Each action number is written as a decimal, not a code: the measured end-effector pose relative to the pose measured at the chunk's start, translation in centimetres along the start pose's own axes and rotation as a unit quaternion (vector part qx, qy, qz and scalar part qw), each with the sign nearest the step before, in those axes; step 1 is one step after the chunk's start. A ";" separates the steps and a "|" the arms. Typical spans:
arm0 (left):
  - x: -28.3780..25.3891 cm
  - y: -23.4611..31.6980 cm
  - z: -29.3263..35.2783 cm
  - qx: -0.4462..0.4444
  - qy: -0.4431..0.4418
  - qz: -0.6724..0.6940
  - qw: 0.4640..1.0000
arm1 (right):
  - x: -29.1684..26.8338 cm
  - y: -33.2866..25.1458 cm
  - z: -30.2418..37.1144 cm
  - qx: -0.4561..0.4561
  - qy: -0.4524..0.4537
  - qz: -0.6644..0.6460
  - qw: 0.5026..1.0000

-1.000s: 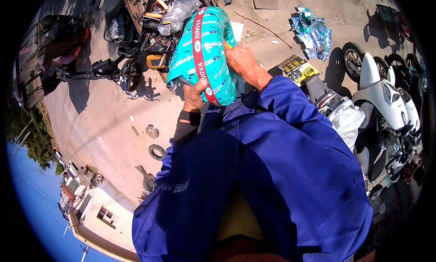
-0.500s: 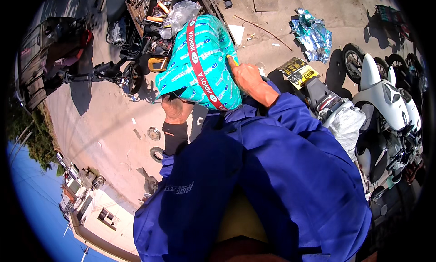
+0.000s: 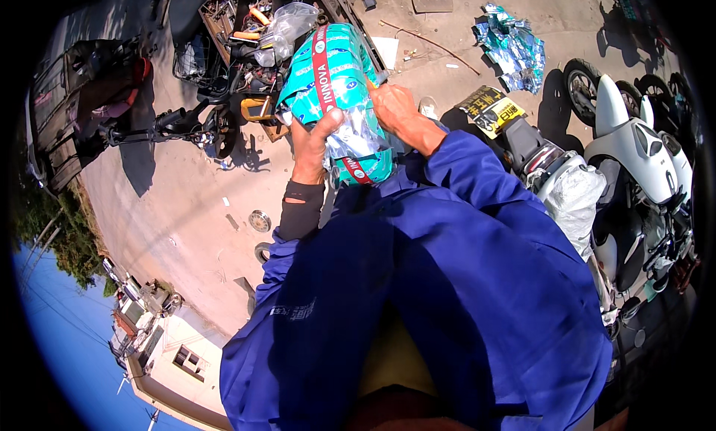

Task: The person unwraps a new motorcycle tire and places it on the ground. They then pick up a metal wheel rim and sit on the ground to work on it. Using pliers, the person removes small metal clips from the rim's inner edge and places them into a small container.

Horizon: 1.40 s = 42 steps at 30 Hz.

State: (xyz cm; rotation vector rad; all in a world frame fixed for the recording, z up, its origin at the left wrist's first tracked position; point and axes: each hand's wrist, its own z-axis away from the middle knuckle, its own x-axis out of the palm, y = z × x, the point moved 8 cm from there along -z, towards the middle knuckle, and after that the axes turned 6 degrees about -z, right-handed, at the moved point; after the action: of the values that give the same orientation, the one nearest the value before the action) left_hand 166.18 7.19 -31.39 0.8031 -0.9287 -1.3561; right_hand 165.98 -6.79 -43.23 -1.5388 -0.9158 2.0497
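Note:
A bulky bundle in teal plastic wrap [image 3: 347, 61] with a red printed band leans upright against my front. My left hand [image 3: 309, 151] is closed on the near-left edge of the wrap, its thumb on top. Beside that thumb a flap is folded back and shows its crinkled silver inner side [image 3: 356, 136]. My right hand [image 3: 403, 117] is closed at the bundle's right side, round a small yellow-orange tool [image 3: 370, 83], mostly hidden by the fingers. What the wrap encloses is hidden.
Beyond the bundle stands a metal cart [image 3: 216, 24] of parts and tools. Torn silver-teal wrapping [image 3: 511, 49] lies at the far right. Motorbikes, one with a white fairing [image 3: 634, 155], line the right side. A wheel hub [image 3: 259, 220] lies on the ground at left.
My left hand has come up from under the bundle's left edge onto its front. The wrap there now lies folded back, silver side out. My right hand has moved slightly up and left.

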 end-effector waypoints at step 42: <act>-4.7 -4.2 -0.7 -0.004 0.112 0.038 0.993 | 1.6 -0.1 -0.2 -0.013 -0.059 0.025 0.998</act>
State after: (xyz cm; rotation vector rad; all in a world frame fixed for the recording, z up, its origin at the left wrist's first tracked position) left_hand 165.07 11.50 -35.88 0.8851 -0.7708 -1.1753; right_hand 165.74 -5.65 -44.29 -1.4817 -0.9607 2.1922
